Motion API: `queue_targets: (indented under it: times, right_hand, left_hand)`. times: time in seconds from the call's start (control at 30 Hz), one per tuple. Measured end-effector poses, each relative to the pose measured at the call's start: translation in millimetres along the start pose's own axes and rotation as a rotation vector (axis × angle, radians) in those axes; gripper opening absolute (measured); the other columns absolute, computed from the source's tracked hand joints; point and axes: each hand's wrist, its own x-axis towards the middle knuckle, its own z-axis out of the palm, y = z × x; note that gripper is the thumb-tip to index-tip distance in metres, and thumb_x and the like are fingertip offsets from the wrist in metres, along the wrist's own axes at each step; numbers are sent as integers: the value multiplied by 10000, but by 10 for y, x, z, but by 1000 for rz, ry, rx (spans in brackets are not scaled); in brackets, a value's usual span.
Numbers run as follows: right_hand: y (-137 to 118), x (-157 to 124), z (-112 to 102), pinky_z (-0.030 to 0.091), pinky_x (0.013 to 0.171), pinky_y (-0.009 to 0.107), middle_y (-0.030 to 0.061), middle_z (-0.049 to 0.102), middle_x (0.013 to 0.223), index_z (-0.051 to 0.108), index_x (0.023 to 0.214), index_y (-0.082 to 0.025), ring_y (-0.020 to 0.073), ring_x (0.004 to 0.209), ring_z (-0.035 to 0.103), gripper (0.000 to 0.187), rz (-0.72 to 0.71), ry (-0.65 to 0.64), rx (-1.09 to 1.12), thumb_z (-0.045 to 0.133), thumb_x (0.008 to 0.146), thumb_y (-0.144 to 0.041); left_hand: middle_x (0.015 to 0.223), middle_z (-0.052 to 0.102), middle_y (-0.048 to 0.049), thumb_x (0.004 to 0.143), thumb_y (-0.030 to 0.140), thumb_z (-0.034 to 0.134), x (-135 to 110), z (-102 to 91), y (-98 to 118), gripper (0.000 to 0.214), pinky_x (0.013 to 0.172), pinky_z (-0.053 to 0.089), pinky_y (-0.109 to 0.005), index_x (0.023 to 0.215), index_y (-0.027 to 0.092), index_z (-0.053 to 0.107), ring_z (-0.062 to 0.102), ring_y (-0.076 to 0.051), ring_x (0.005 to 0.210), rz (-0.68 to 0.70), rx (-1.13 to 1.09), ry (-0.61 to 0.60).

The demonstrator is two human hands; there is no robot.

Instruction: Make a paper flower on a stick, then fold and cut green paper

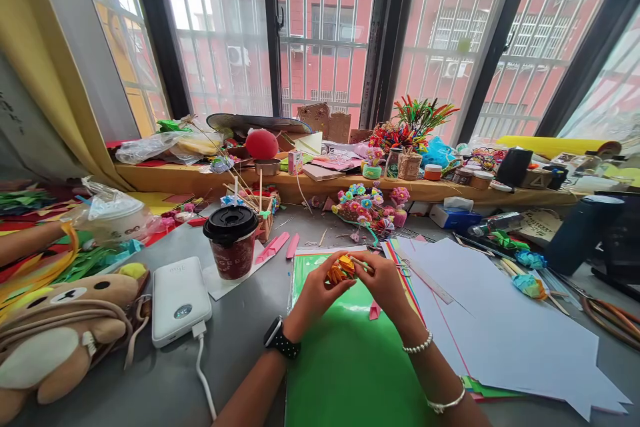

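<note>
The left hand (315,291) and the right hand (384,282) both pinch 1 folded orange paper piece (340,271) that sits between them. A shiny green sheet (350,367) lies under both. Left of the left hand stands 1 cup (233,255).

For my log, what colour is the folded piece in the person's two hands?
The folded piece is orange-yellow; it shows best in the head view.

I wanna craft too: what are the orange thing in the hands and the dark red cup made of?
The orange thing, held between the left hand and right hand, looks like folded paper, smooth, with sharp layered folds. The cup is probably smooth card, maybe plastic, with printed letters; its lid looks like glossy black plastic with highlights.
</note>
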Motion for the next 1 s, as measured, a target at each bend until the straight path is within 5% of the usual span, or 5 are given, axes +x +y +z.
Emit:
queue_targets:
  times: [0.2, 0.63, 1.0]
  right_hand:
    - [-41, -48, 58, 475, 692, 326, 78, 675, 896, 637, 934, -172, 218, 796, 617, 273, -57, 56, -169, 496, 712, -100]
    - [-61, -23, -36, 452, 615, 280, 31, 690, 814, 653, 830, -187, 198, 709, 622, 182, 16, -15, -124, 499, 738, -160]
    - [-116, -36, -67, 455, 584, 263, 42, 684, 834, 650, 913, -185, 184, 692, 613, 228, -74, -17, -4, 478, 768, -220]
  left_hand:
    - [864, 576, -38, 722, 341, 570, -2, -8, -19, 478, 591, 451, -219, 1154, 184, 439, 524, -120, 658, -25, -53, 5]
    - [724, 572, -12, 697, 355, 594, -7, -1, -16, 464, 566, 448, -229, 1111, 179, 482, 542, -124, 607, -86, -106, 6]
    - [869, 580, -28, 638, 309, 664, 25, -87, 14, 473, 656, 499, -282, 1067, 188, 506, 564, -148, 739, -155, -386, 12]
